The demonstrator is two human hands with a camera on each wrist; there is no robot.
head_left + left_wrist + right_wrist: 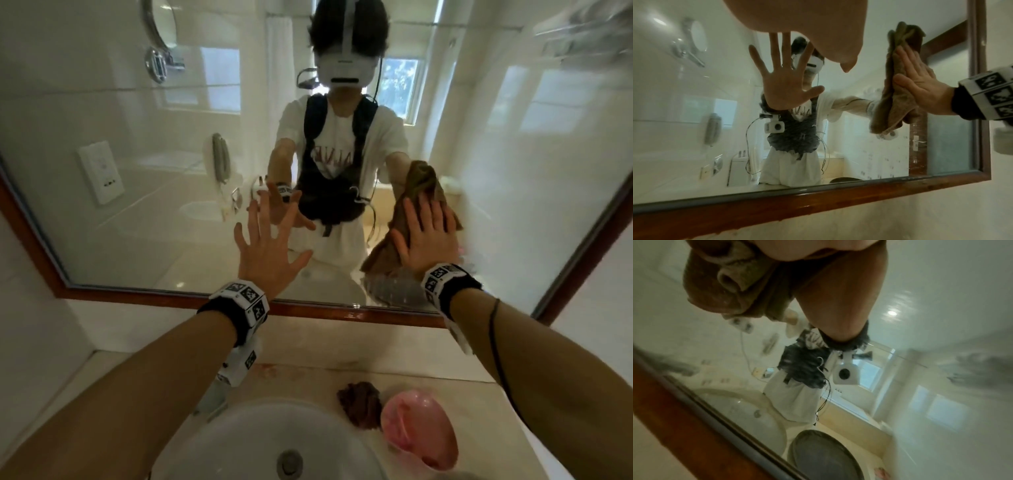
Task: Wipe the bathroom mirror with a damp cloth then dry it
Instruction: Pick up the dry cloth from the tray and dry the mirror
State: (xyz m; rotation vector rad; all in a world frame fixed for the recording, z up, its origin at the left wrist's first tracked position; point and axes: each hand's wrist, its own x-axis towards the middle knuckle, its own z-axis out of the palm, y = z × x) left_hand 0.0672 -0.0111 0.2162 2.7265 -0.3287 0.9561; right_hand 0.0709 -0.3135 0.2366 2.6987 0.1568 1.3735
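The wood-framed bathroom mirror (137,222) fills the wall above the counter. My right hand (428,236) lies flat with straight fingers, pressing a light brown cloth (380,257) onto the lower right part of the glass. The left wrist view shows the same hand (920,86) and cloth (898,104) from the side, and the bunched cloth (725,288) hangs beneath my palm in the right wrist view. My left hand (270,246) is open with spread fingers, its fingertips meeting their reflection on the glass, and it holds nothing. Water droplets (879,154) speckle the glass below the cloth.
A second, dark brown cloth (361,402) lies crumpled on the counter beside a pink plastic basin (419,431). The white sink (274,445) sits below my arms. The mirror's wooden frame (164,298) runs along the bottom and the right side (980,97). A round wall mirror reflects at the upper left.
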